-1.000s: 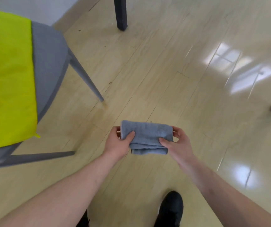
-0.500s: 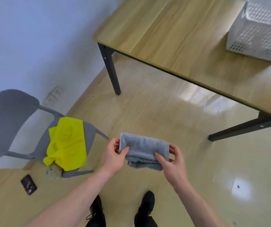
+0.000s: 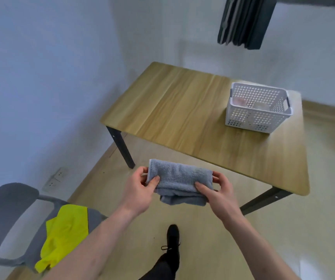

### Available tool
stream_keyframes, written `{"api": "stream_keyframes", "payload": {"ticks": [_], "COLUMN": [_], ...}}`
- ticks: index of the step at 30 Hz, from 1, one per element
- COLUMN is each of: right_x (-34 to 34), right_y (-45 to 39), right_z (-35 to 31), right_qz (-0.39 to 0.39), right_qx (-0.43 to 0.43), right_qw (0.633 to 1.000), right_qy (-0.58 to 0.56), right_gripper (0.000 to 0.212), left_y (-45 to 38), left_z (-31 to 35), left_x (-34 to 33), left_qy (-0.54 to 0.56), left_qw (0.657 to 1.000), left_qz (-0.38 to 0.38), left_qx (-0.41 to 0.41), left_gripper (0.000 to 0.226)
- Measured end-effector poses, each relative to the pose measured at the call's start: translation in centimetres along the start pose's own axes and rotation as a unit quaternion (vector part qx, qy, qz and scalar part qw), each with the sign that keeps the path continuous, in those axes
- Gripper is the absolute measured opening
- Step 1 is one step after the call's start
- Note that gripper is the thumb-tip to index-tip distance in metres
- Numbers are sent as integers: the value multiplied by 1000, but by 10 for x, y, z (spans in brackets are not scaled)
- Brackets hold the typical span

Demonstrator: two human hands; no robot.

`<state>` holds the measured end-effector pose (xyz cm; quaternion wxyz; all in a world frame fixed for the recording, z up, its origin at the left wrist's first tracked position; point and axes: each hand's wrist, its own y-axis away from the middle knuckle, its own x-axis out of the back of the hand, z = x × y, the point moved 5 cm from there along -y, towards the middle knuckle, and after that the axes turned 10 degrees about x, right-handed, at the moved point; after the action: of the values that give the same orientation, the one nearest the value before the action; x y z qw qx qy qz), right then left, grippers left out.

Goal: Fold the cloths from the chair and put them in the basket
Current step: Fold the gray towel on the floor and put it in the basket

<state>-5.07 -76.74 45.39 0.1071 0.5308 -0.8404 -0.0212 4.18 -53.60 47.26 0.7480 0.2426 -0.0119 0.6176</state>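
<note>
A folded grey cloth (image 3: 179, 179) hangs in the air in front of me, above the floor and short of the table's near edge. My left hand (image 3: 140, 188) pinches its left end, and my right hand (image 3: 218, 190) pinches its right end. A yellow cloth (image 3: 65, 233) lies crumpled on the seat of the grey chair (image 3: 6, 209) at the lower left. The white perforated basket (image 3: 257, 123) stands on the far right part of the wooden table (image 3: 182, 110). Pale cloths show faintly inside the basket.
A wall with power sockets (image 3: 55, 178) runs along the left. A dark curtain (image 3: 245, 21) hangs at the top right. The table's black legs (image 3: 122, 150) stand on the pale wood floor. My black shoe (image 3: 172, 237) is below the cloth.
The view has lifted from the floor to the table and basket. The chair with the yellow cloth has slid to the lower left. Both hands keep their hold on the grey cloth.
</note>
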Motion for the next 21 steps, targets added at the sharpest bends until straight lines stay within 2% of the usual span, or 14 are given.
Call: {"api": "stream_keyframes", "payload": {"ticks": [4, 12, 21], "right_x": [38, 126, 221], "right_y": [-56, -164, -270], "right_z": [-22, -53, -59], "right_qz": [21, 58, 66], "right_qx": [5, -4, -48], "right_qw": [1000, 998, 996], "right_qy": [-9, 13, -41], "right_gripper": [41, 45, 52], "left_y": [-51, -152, -236], "left_z": [49, 141, 207], "left_x": [-36, -125, -238], "left_qy": [-1, -8, -24], "left_qw": [999, 989, 984], "left_qz": [-44, -140, -170], "left_qx": [-13, -37, -53], "left_gripper": [7, 12, 16]}}
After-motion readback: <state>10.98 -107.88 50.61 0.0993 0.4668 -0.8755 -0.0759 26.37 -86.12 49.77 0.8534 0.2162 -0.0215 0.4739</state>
